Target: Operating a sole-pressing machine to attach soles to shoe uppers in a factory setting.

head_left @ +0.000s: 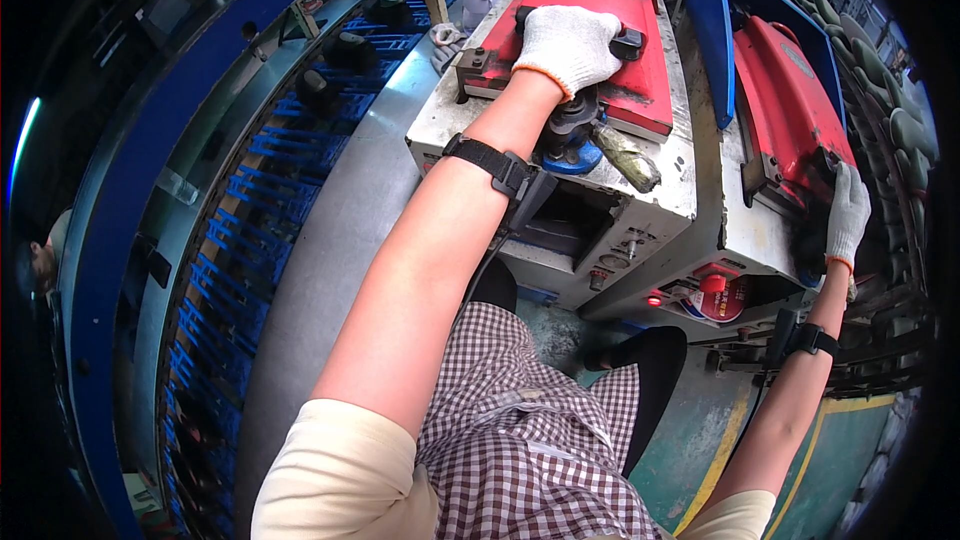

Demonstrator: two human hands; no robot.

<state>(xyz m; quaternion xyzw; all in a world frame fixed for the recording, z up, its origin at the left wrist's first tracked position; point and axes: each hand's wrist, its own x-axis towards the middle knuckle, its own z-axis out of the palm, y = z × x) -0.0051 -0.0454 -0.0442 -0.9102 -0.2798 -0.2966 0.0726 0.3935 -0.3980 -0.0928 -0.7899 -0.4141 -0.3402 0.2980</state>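
My left hand, in a white knit glove with an orange cuff, is closed round the black handle across a red machine cover. Below that wrist, a dark fixture with a blue base sits at the machine's front, beside a worn grey-green piece whose kind I cannot make out. My right hand, gloved alike, reaches to a second red cover. Its fingers are bent over the black handle at that cover's front corner; the fingertips are partly hidden.
On the left runs a conveyor with blue slats carrying several dark pieces. A lidded bottle stands behind the first machine. Racks of grey-green pieces line the far right. Red buttons mark the second machine's front.
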